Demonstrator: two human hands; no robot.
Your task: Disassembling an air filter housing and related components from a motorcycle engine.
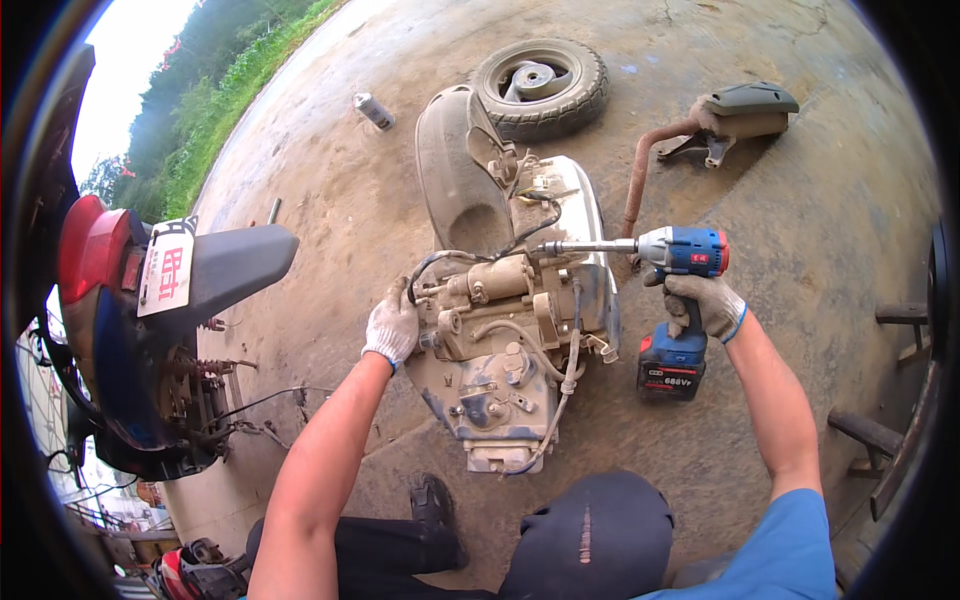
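Dust-covered scooter engine (490,395) on a concrete floor (320,215), seen from above, in front of the seated or crouching person. The engine lies centrally, its housing concealing whatever it contains; a curved, dusty mudguard (455,170) rises at its far end. Right hand (712,303), gloved: the grip is wrapped around the handle of a blue-and-grey power driver (690,251), its battery pack (672,362) seated at the foot of the handle. The driver's long shank (590,246) points left, its tip at the engine beside a cylindrical part (498,280); contact at the tip cannot be confirmed. Left hand (392,328), gloved: the grip rests against the engine's left side, near a black cable (432,262); the fingertips are partly hidden, so one cannot tell whether they pinch anything. Containers: a small cylindrical can (373,111) is on the floor beyond the mudguard, its contents not visible. Beyond the engine, a treaded wheel (590,98); to the far right, a dark-covered muffler (750,110) with a rusty pipe (645,165).
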